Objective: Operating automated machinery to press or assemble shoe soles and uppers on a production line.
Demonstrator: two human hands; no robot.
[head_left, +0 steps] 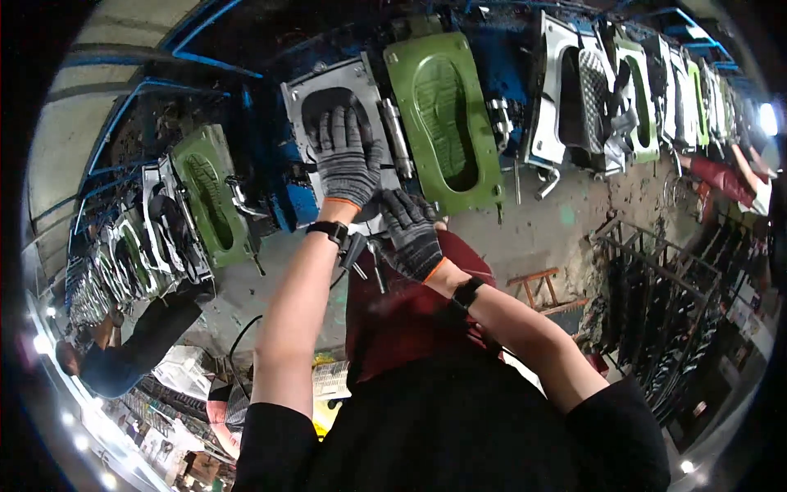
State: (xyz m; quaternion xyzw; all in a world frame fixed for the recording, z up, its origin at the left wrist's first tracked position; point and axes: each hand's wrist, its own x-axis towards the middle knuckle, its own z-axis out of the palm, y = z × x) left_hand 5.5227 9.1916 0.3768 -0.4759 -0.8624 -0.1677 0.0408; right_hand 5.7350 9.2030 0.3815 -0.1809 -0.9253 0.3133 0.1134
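A silver mould half (297,97) lies in front of me, hinged to a green mould half (402,70) with a shoe-sole-shaped hollow. Inside the silver half sits a black sole-shaped piece (332,100), partly hidden by my hands. My left hand (348,160), in a grey striped glove, presses flat on it with fingers stretched out. Gloved the same way, my right hand (411,236) rests at the mould's near end, fingers extended over the heel area. Just below the silver half, between my wrists, is a dark-handled tool (354,250); its exact kind is unclear.
More open moulds (215,197) line the rack to the left, and others (566,98) to the right. Blue metal frames (217,61) stand behind. A person (139,348) works at left, another (725,180) at far right. A dark metal rack (656,287) stands at right.
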